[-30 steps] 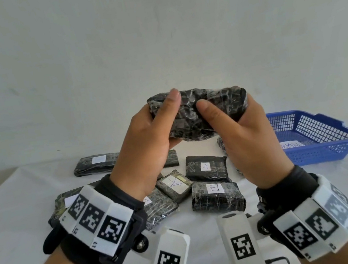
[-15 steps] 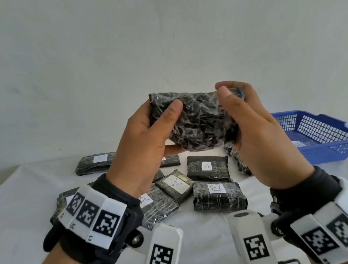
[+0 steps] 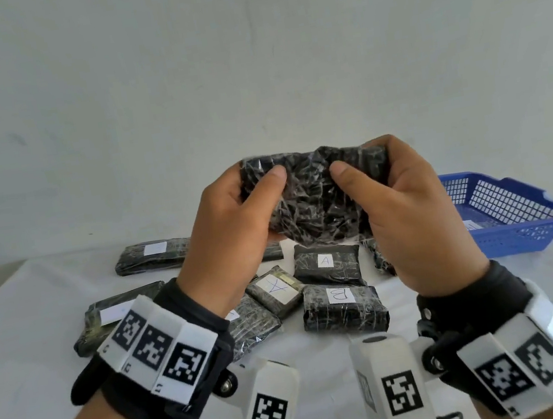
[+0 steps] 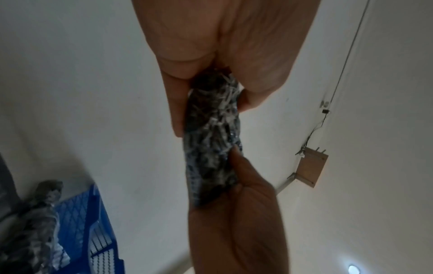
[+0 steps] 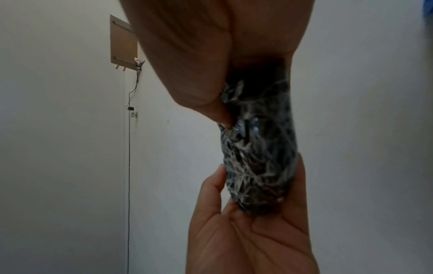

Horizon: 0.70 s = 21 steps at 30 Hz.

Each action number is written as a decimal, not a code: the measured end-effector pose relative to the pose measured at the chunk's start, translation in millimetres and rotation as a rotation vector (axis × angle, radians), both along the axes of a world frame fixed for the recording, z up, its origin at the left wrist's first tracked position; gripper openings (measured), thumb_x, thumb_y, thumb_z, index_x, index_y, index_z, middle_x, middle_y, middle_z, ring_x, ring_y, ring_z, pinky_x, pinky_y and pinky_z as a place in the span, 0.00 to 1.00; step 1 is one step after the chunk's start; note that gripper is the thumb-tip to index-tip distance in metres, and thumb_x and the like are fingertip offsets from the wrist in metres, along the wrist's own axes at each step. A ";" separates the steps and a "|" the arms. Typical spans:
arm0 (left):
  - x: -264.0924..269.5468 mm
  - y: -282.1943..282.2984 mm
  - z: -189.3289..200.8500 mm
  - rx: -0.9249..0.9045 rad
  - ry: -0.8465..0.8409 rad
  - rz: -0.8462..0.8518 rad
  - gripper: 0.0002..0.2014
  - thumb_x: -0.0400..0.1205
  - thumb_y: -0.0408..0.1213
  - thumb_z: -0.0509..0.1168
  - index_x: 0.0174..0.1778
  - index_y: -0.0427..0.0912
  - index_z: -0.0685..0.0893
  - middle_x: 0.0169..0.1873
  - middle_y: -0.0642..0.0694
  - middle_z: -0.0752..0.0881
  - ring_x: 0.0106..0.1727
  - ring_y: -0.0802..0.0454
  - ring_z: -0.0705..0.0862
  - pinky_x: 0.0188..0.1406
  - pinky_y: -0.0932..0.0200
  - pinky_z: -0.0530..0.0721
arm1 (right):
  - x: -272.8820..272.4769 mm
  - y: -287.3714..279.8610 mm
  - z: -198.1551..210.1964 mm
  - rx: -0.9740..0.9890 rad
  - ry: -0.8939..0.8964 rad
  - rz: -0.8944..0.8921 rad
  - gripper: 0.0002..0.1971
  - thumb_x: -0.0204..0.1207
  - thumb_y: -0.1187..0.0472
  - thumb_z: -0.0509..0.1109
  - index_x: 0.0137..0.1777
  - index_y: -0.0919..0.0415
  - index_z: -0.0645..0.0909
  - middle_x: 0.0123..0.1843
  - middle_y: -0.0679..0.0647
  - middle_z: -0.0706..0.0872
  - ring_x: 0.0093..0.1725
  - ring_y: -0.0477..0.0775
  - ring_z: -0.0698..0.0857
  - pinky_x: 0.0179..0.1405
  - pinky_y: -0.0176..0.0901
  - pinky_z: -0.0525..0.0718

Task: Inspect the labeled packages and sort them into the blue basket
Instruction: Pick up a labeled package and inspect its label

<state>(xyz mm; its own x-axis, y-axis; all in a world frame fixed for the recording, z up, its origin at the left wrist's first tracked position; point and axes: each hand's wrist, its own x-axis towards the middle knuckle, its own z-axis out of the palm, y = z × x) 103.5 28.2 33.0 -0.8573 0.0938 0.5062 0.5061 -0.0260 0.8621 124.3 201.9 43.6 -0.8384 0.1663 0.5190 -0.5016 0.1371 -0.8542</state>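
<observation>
Left hand (image 3: 231, 230) and right hand (image 3: 408, 211) are pinching the black crinkly plastic-wrapped package (image 3: 316, 199) with curled fingers, above the white surface (image 3: 20, 355). No label showing: rotating it slowly helps. Blue plastic basket (image 3: 508, 210) at 3 o'clock.

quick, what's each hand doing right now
Left hand: grips the left end of the raised black package.
Right hand: grips the right end of the same package.

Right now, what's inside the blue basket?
The blue basket shows a bit of white paper through its mesh, probably a package label. Its front wall and the right hand hide the rest of the bottom, so I can't tell how much is in there.
</observation>
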 end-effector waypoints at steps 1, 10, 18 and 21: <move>0.6 -0.3 0.5 0.001 -0.018 0.004 0.08 0.90 0.40 0.65 0.50 0.48 0.90 0.38 0.51 0.93 0.44 0.51 0.94 0.47 0.38 0.94 | -1.7 0.5 0.0 0.015 -0.014 -0.008 0.12 0.84 0.54 0.75 0.53 0.63 0.81 0.52 0.70 0.89 0.55 0.73 0.89 0.54 0.75 0.89; 6.7 8.5 -1.4 -0.022 0.071 0.034 0.17 0.86 0.49 0.65 0.57 0.37 0.85 0.49 0.23 0.86 0.49 0.20 0.86 0.42 0.23 0.87 | -0.1 -10.1 4.5 -0.002 -0.044 -0.100 0.17 0.79 0.52 0.81 0.56 0.63 0.80 0.53 0.66 0.90 0.53 0.68 0.92 0.51 0.69 0.92; 9.6 11.4 5.7 0.032 0.187 0.069 0.12 0.90 0.37 0.63 0.51 0.29 0.83 0.33 0.34 0.83 0.35 0.36 0.82 0.34 0.45 0.85 | -4.1 -13.7 5.3 -0.011 0.016 -0.067 0.30 0.65 0.46 0.87 0.57 0.61 0.78 0.53 0.64 0.91 0.54 0.68 0.93 0.52 0.70 0.93; 7.7 12.0 1.8 0.055 0.165 0.059 0.10 0.90 0.40 0.63 0.56 0.39 0.87 0.46 0.27 0.88 0.49 0.24 0.86 0.46 0.27 0.89 | -7.4 -12.5 5.6 0.018 0.011 -0.103 0.28 0.66 0.46 0.87 0.55 0.61 0.78 0.51 0.63 0.91 0.51 0.67 0.94 0.48 0.68 0.93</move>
<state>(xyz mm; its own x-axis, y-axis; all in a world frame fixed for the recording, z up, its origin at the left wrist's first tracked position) 111.1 40.2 34.9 -0.7656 0.0145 0.6431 0.6424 -0.0366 0.7655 116.9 189.4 49.2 -0.8118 0.2417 0.5315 -0.4932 0.2033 -0.8458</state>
